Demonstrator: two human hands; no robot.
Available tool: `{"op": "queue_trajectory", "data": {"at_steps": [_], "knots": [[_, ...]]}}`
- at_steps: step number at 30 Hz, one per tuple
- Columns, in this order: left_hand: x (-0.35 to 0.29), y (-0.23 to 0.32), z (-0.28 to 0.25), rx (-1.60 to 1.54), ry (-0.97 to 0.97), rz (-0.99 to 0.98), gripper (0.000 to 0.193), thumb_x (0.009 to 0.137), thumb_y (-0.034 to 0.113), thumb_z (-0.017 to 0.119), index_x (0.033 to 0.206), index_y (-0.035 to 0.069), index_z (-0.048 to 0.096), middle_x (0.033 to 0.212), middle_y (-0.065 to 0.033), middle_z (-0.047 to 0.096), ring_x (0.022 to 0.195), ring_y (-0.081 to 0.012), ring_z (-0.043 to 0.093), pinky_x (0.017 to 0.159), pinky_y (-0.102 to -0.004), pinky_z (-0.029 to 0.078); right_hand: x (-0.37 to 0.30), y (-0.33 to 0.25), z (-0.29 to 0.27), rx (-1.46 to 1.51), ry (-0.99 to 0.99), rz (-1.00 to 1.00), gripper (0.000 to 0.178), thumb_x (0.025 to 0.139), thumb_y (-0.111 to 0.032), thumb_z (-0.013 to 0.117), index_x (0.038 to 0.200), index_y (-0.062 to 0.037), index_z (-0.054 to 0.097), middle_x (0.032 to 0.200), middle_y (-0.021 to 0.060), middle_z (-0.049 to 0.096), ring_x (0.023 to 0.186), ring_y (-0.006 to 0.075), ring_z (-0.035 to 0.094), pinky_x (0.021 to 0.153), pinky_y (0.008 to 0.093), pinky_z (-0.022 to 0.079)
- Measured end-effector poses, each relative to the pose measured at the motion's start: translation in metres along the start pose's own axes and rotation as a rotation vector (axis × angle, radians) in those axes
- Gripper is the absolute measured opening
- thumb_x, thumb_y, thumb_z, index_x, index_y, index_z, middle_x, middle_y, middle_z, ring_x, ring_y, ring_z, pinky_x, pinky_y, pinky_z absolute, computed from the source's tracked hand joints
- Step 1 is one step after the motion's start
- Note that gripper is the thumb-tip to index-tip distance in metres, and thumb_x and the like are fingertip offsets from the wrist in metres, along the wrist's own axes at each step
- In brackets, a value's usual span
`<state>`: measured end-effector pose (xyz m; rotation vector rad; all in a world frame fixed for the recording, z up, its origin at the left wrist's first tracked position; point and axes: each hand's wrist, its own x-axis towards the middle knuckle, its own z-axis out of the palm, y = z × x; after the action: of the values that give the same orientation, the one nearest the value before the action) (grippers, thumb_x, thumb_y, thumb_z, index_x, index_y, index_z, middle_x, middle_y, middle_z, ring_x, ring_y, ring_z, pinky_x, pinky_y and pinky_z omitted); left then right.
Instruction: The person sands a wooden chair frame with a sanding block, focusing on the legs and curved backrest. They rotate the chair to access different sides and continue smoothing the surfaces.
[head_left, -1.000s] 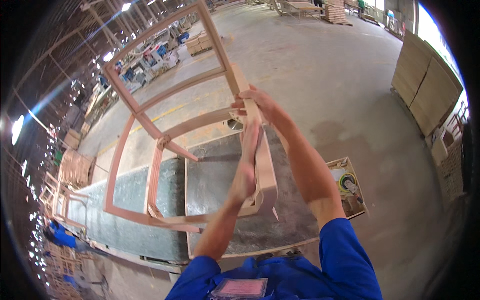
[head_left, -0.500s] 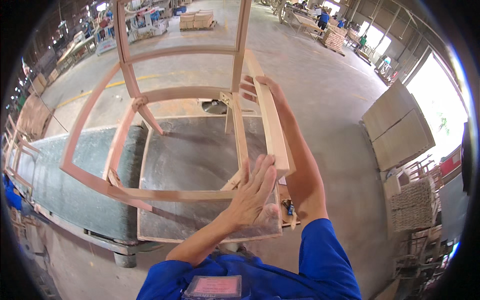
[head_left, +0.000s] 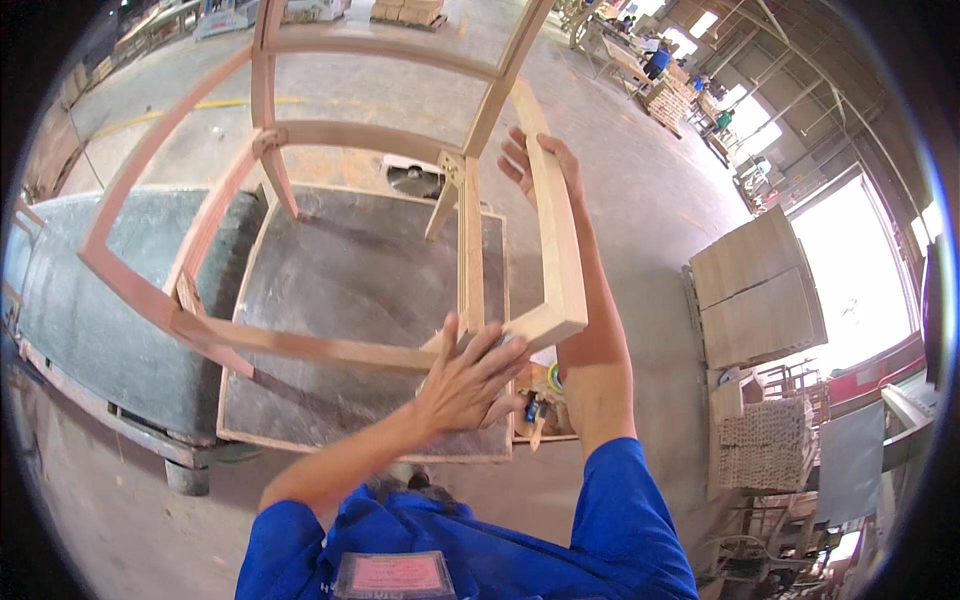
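A bare wooden armchair frame (head_left: 320,345) stands on a dark-topped work table (head_left: 340,270). Its right armrest (head_left: 555,230) runs from the back post to a squared front corner. My right hand (head_left: 565,165) is around the far part of that armrest, fingers showing on the inner side and the forearm passing outside it. Near the front right corner of the seat frame, my left hand (head_left: 465,385) lies with fingers stretched and spread, touching the wood below the armrest's front end. It covers the joint there.
A grey-green covered bench (head_left: 120,290) adjoins on the left. A circular saw blade (head_left: 415,180) shows behind the table. Small tools (head_left: 537,415) lie on a shelf by the table's right edge. Stacked boards (head_left: 755,290) and wood bundles (head_left: 765,445) stand at right.
The view has shifted, so the chair appears farther left and higher. My left hand has slid off the armrest's front corner to the wood below it. My right hand stays on the armrest.
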<state>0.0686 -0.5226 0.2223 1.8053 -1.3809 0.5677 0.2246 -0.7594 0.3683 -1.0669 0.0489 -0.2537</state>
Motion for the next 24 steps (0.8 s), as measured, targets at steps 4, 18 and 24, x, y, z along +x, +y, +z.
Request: {"op": "queue_trajectory", "data": {"at_steps": [4,18,24], "knots": [[0.095,0.021,-0.013,0.04,0.227,0.176,0.074,0.094,0.067,0.041,0.121,0.002,0.062,0.136,-0.0121,0.047,0.137,-0.0398,0.037,0.117,-0.0671,0.003,-0.003,-0.002,-0.011,0.015,-0.029,0.011,0.054,0.095,-0.021,0.051,0.141,0.0029,0.037,0.126,0.0156,0.056,0.109,0.0324,0.061,0.097,0.05,0.051],[0.079,0.038,-0.007,-0.068,0.24,0.056,0.045,0.091,0.041,0.063,0.121,0.008,0.065,0.147,-0.01,0.047,0.148,-0.0356,0.026,0.12,-0.0638,0.009,-0.002,-0.002,-0.014,-0.039,0.015,0.006,0.043,0.096,-0.024,0.051,0.13,0.0033,0.05,0.121,0.0127,0.064,0.1,0.023,0.067,0.096,0.0443,0.052],[0.017,0.02,-0.008,-0.173,0.345,-0.231,0.03,0.093,0.011,0.06,0.122,0.003,0.061,0.126,-0.0191,0.062,0.117,-0.0373,0.061,0.104,-0.0418,0.047,-0.001,0.0,-0.007,-0.069,0.055,0.0,0.045,0.096,-0.025,0.052,0.132,0.0031,0.049,0.12,0.0131,0.064,0.101,0.0225,0.067,0.095,0.0435,0.052]]}}
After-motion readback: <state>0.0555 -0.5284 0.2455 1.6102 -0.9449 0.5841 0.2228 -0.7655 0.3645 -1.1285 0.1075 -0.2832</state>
